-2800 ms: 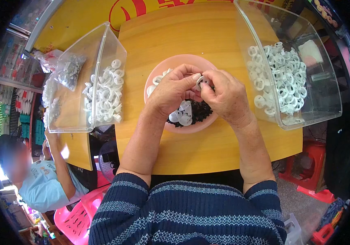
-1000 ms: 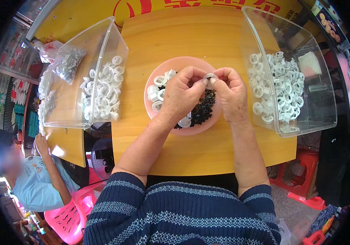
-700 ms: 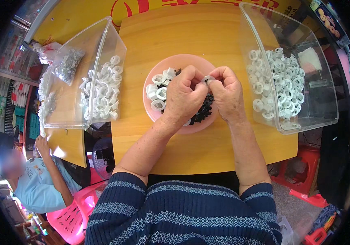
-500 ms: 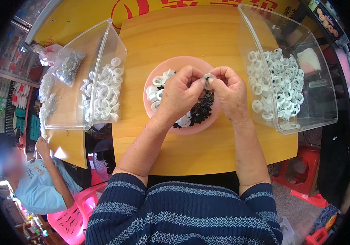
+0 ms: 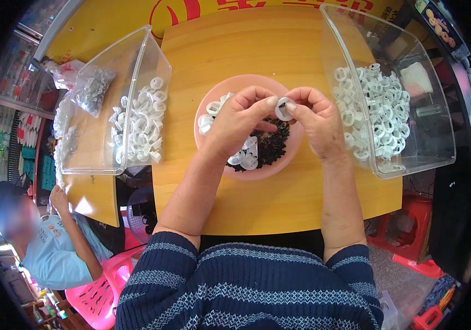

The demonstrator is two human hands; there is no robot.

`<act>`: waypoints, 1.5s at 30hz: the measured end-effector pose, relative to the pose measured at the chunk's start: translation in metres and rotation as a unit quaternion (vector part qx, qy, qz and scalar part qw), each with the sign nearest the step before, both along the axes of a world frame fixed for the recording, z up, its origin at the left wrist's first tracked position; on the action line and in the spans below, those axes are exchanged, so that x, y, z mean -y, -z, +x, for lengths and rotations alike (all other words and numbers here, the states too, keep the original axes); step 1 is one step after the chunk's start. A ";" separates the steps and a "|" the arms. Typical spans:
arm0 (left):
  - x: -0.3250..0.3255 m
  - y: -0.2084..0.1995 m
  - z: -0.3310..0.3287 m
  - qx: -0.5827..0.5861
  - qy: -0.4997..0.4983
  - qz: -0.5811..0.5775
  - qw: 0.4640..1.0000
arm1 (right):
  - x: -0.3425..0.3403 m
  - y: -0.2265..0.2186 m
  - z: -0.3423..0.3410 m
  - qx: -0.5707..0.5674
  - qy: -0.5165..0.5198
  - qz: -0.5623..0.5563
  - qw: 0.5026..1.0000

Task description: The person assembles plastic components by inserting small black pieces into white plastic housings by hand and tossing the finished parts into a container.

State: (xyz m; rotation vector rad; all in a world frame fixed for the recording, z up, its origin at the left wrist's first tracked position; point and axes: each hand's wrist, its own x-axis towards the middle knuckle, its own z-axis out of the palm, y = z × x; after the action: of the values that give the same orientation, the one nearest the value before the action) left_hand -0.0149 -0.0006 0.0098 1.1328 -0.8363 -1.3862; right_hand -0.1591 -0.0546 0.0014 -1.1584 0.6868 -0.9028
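Over a pink round bowl (image 5: 295,157), my right hand (image 5: 321,122) pinches a white plastic ring (image 5: 283,113) between thumb and fingers. A small dark piece shows at the ring's face. My left hand (image 5: 235,118) is beside the ring's left edge, thumb and forefinger tips together; whether they hold anything is hidden. Its lower fingers reach out beneath. Inside the bowl lie many small black plastic pieces (image 5: 274,146) on the right, and white rings (image 5: 246,155) at the front and left.
A clear bin (image 5: 131,99) of white rings (image 5: 145,121) stands at the left, with a bag of small parts (image 5: 93,91) behind it. Another clear bin (image 5: 370,126) of white rings (image 5: 384,118) is at the right. A person in light blue (image 5: 62,250) sits at far left near a pink chair (image 5: 90,305).
The white ring has turned so more of its face shows. My left hand has shifted slightly left, and its lower fingers have uncurled. White rings at the bowl's front show more.
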 end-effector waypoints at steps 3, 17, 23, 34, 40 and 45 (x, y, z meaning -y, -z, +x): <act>-0.004 -0.006 0.004 -0.170 0.094 0.039 0.980 | 0.001 -0.002 -0.004 0.033 -0.035 -0.012 0.999; 0.001 0.009 0.008 -0.176 0.058 0.043 0.982 | -0.010 -0.005 0.005 -0.206 0.139 -0.438 0.864; 0.001 0.009 0.005 -0.177 0.053 0.031 0.982 | -0.008 -0.003 0.003 -0.220 0.116 -0.405 0.880; 0.002 -0.009 0.012 -0.226 0.046 -0.039 0.972 | 0.007 0.009 0.002 -0.054 0.117 -0.122 0.984; 0.019 -0.094 -0.039 0.010 0.047 -0.194 0.980 | 0.012 0.019 0.003 -0.034 0.061 -0.046 0.996; 0.002 -0.041 0.022 0.502 -0.018 -0.042 0.864 | 0.002 0.013 0.004 -0.158 0.049 -0.194 0.967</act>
State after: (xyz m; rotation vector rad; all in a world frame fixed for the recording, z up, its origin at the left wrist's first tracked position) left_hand 0.0066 -0.0025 0.0504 1.8084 -1.5625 -0.6302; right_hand -0.1555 -0.0570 -0.0118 -1.6525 0.8547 -0.9733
